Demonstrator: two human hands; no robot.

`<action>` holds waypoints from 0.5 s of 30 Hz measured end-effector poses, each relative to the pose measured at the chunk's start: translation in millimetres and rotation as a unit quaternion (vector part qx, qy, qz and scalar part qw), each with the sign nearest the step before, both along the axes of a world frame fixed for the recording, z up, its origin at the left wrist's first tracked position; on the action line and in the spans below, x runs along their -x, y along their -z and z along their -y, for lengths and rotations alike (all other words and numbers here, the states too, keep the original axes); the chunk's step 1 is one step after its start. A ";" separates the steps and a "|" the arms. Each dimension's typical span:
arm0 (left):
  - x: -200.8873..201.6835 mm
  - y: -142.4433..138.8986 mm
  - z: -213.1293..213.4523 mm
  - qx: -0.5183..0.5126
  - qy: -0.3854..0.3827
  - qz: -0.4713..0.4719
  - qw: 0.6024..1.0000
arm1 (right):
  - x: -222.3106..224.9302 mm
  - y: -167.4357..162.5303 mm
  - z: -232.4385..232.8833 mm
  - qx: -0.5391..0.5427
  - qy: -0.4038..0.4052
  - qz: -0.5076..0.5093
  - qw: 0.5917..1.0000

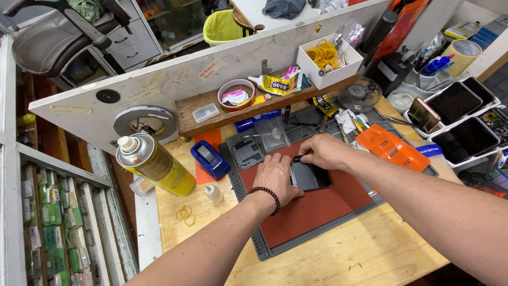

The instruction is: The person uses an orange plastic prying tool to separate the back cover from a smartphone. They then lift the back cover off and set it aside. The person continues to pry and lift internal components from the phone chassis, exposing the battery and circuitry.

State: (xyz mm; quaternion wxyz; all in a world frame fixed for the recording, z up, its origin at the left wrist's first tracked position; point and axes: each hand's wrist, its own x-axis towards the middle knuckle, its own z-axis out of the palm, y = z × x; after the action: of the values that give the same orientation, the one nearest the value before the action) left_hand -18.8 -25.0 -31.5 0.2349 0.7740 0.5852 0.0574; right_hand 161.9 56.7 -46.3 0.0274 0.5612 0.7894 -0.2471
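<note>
On the red-brown repair mat [317, 209] in the middle of the wooden tabletop [365, 254], I've got a dark smartphone [311, 176] lying flat, screen side up as far as I can tell. My left hand [276, 177] presses down on its left edge, fingers curled over the side, which pins the phone so it can't slide on the mat. My right hand [324, 151] comes in from above at the top edge, and its grip is narrow, pinched on a small black piece [298, 158] right at the phone's upper corner; I can't tell whether that piece is a tool tip or a part of the phone. A beaded bracelet [267, 195] sits on my left wrist.

Around the mat, everything stands within arm's reach. A yellow spray can [154, 164] lies tilted at the left, with a blue tape dispenser [210, 159] just beside the mat's corner and a small dropper bottle [214, 194] below it. Two yellow rubber bands [184, 214] rest on the bare wood. An opened phone back [246, 152] lies at the mat's top, apart from the one I'm holding. To the right, an orange pouch [391, 148] overlaps the mat's edge, and beyond it white trays [495, 103] hold several more dark phones. A white box of rubber bands [329, 59] sits on the wooden shelf [211, 114] behind.
</note>
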 end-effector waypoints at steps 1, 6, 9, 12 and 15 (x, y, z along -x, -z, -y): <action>-0.8 -0.8 -1.2 0.007 0.001 -0.006 1.000 | -0.3 -2.3 0.5 -0.008 -0.011 0.007 1.000; -1.8 -3.3 -1.9 0.013 0.009 -0.019 1.000 | -3.5 -8.3 5.4 -0.019 -0.031 0.016 0.999; -1.9 -3.9 -3.1 0.017 0.011 -0.025 0.999 | -5.8 -9.8 5.7 -0.036 -0.046 0.029 0.998; -1.8 -3.7 -2.8 0.017 0.012 -0.025 0.999 | -10.2 -11.2 7.0 -0.023 -0.033 0.040 0.998; -1.2 -4.0 -3.0 0.010 0.012 -0.022 1.000 | -15.0 -12.0 7.6 -0.021 -0.031 0.028 0.999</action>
State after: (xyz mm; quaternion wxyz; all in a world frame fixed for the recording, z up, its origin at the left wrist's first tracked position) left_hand -17.6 -22.0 -27.5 0.2305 0.7797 0.5813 0.0310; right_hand 176.9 49.1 -34.3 0.0449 0.5434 0.8106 -0.2135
